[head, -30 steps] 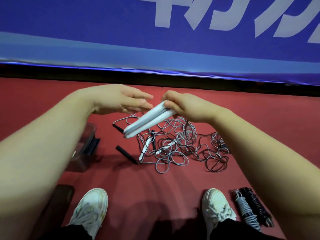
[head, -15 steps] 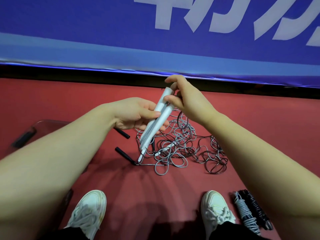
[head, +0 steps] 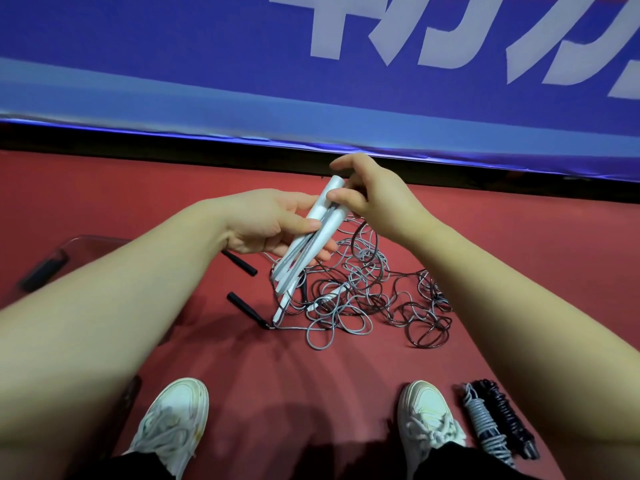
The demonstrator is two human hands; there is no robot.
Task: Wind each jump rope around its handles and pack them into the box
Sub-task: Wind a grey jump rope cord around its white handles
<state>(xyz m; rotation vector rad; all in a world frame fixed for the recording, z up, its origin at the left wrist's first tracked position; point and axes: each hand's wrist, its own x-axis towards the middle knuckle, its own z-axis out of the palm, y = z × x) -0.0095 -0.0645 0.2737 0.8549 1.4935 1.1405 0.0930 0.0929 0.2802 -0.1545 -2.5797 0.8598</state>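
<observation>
comparing with a second earlier, the white handles (head: 327, 230) now stand steeper and the left hand (head: 266, 223), then flat, has closed its grip round their middle. the right hand (head: 377, 199) pinches their upper end, above the rope tangle (head: 360, 289) on the floor (head: 242, 358).

place: sports hall | cues: red court floor (head: 104, 202) — blue barrier banner (head: 173, 64), white lettering
</observation>
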